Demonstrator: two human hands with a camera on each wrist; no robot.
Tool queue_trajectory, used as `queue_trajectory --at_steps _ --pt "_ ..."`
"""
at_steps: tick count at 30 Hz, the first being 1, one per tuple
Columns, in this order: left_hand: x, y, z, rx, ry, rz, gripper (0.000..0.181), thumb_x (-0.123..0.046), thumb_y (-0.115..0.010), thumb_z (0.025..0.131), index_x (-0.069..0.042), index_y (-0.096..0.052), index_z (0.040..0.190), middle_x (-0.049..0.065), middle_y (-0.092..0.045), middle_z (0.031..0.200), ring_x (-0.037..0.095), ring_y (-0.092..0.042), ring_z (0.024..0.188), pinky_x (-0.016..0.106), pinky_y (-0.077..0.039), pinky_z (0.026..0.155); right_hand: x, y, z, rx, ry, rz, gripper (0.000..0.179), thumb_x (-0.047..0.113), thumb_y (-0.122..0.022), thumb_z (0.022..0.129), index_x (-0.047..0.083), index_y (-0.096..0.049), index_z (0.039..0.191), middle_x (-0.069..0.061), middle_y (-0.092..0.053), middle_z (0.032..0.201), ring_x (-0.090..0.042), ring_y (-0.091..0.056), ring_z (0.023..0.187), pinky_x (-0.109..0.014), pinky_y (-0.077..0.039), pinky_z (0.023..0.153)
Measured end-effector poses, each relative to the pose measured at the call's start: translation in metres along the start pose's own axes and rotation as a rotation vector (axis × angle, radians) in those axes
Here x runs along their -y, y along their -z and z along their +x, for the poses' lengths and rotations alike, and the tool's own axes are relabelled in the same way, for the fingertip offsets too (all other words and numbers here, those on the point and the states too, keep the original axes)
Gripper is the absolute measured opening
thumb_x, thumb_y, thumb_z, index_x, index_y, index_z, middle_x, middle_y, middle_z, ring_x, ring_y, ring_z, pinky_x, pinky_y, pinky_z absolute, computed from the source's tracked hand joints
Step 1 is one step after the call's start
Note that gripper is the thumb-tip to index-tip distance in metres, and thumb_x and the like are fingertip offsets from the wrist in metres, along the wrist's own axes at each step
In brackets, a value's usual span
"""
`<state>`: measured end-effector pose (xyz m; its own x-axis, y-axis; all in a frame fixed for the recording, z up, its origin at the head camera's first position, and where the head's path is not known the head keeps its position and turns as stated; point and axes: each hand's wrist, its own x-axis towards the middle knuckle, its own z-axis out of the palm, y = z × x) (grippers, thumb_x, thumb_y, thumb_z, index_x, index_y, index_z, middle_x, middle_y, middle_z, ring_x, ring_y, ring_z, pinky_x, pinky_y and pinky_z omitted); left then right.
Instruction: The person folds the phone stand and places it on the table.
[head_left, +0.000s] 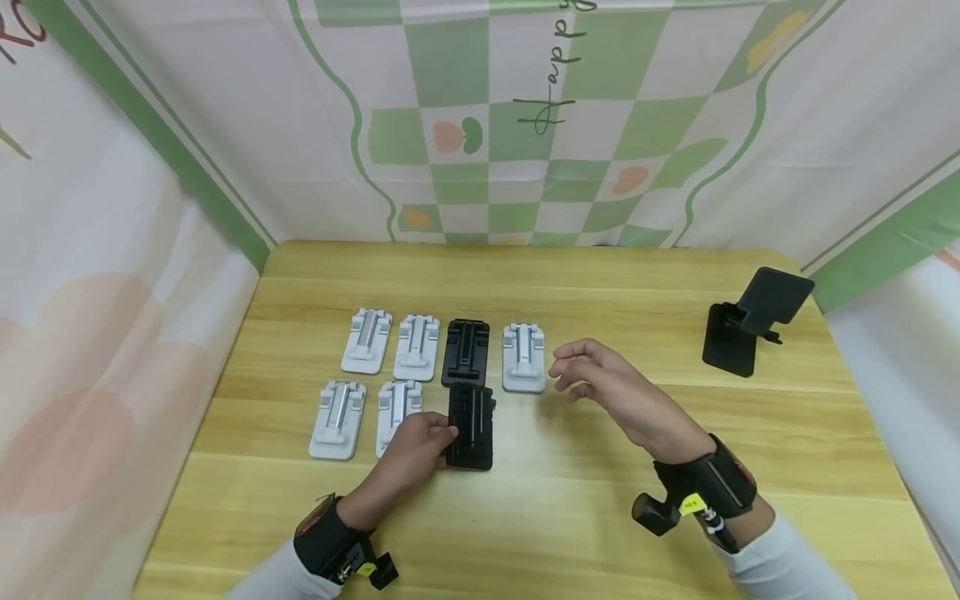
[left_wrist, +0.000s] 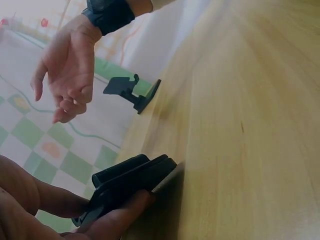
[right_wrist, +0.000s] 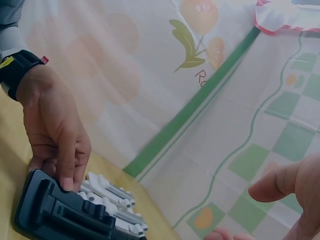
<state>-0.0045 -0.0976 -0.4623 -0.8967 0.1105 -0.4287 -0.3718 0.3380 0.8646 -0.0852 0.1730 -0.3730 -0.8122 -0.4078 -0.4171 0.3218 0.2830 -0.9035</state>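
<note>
My left hand [head_left: 411, 450] pinches a folded black phone stand [head_left: 474, 433] by its left edge, thumb on top and fingers beneath. In the left wrist view that black stand [left_wrist: 125, 187] tilts over the tabletop, one end close to the wood. Another folded black stand [head_left: 465, 353] lies just beyond it. My right hand [head_left: 618, 398] hovers over the table with loosely bent fingers and holds nothing. Nearest to its fingertips is a folded white phone stand [head_left: 523, 360]. A white stand [head_left: 397, 407] lies partly hidden behind my left hand.
More folded white stands [head_left: 367, 342] lie in two rows on the left of the wooden table [head_left: 600, 533]. At the far right stands an unfolded black phone stand [head_left: 731, 342], its plate raised. A patterned curtain [head_left: 517, 183] closes off the table's far edge.
</note>
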Motion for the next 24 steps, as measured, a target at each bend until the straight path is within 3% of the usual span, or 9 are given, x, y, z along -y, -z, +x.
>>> queue_trajectory --at_steps 4,5,8,11,14,16,20,24 --pt "0.003 0.0 0.0 -0.01 -0.012 0.051 0.024 -0.015 -0.053 0.097 0.006 -0.064 0.102 -0.003 -0.045 0.057 0.015 -0.059 0.055 0.026 -0.048 0.058 -0.002 0.0 0.0 0.002 0.0 0.002 0.039 0.021 -0.048 0.099 -0.005 -0.04 0.127 -0.016 -0.048 0.118 -0.03 -0.052 0.103 -0.045 -0.046 0.096" --pt "0.003 0.0 0.0 -0.008 -0.016 0.066 0.021 -0.015 -0.053 0.097 0.003 -0.063 0.093 -0.004 -0.042 0.056 0.016 -0.057 0.053 0.025 -0.046 0.056 -0.002 0.0 -0.001 0.002 0.002 0.002 0.039 0.021 -0.048 0.099 -0.005 -0.04 0.127 -0.016 -0.048 0.117 -0.03 -0.052 0.103 -0.045 -0.047 0.095" --pt "0.002 0.001 0.0 0.003 -0.032 0.106 0.021 -0.015 -0.052 0.097 0.0 -0.06 0.085 -0.005 -0.039 0.053 0.015 -0.052 0.05 0.024 -0.041 0.053 -0.003 0.001 -0.001 0.007 0.011 0.004 0.039 0.022 -0.048 0.099 -0.004 -0.04 0.127 -0.016 -0.049 0.115 -0.031 -0.052 0.104 -0.042 -0.048 0.094" --pt "-0.001 0.002 -0.001 -0.001 -0.046 0.153 0.022 -0.016 -0.052 0.097 0.002 -0.062 0.092 -0.005 -0.036 0.054 0.013 -0.047 0.053 0.025 -0.042 0.06 -0.003 0.001 -0.001 0.016 0.017 0.003 0.039 0.024 -0.048 0.1 -0.004 -0.04 0.127 -0.016 -0.049 0.114 -0.032 -0.052 0.104 -0.043 -0.048 0.094" --pt "-0.004 0.003 -0.003 -0.036 -0.067 0.219 0.031 -0.018 -0.053 0.096 0.009 -0.062 0.109 -0.003 -0.036 0.057 0.014 -0.041 0.057 0.029 -0.042 0.068 -0.003 0.001 -0.001 0.023 0.011 0.004 0.039 0.025 -0.048 0.1 -0.002 -0.04 0.127 -0.016 -0.049 0.116 -0.032 -0.052 0.104 -0.047 -0.046 0.096" --pt "-0.006 0.004 -0.004 -0.063 -0.088 0.274 0.035 -0.018 -0.055 0.095 0.01 -0.061 0.114 -0.001 -0.045 0.063 0.013 -0.044 0.063 0.029 -0.044 0.07 -0.003 0.001 -0.001 0.026 0.005 0.005 0.039 0.025 -0.047 0.101 -0.001 -0.04 0.128 -0.015 -0.049 0.118 -0.032 -0.051 0.105 -0.045 -0.047 0.095" --pt "-0.008 0.006 -0.008 -0.081 -0.126 0.334 0.043 -0.015 -0.057 0.094 0.013 -0.055 0.126 0.011 -0.062 0.082 0.013 -0.045 0.063 0.028 -0.044 0.063 -0.003 0.001 -0.002 0.028 -0.002 0.001 0.039 0.025 -0.047 0.101 0.0 -0.04 0.13 -0.015 -0.048 0.12 -0.032 -0.051 0.106 -0.044 -0.048 0.095" --pt "-0.009 0.008 -0.011 -0.065 -0.138 0.346 0.045 -0.014 -0.057 0.095 0.017 -0.052 0.127 0.02 -0.067 0.096 0.011 -0.041 0.056 0.026 -0.041 0.059 -0.004 0.001 -0.003 0.028 -0.004 0.001 0.039 0.023 -0.047 0.1 -0.001 -0.039 0.13 -0.016 -0.048 0.121 -0.031 -0.051 0.106 -0.048 -0.045 0.097"
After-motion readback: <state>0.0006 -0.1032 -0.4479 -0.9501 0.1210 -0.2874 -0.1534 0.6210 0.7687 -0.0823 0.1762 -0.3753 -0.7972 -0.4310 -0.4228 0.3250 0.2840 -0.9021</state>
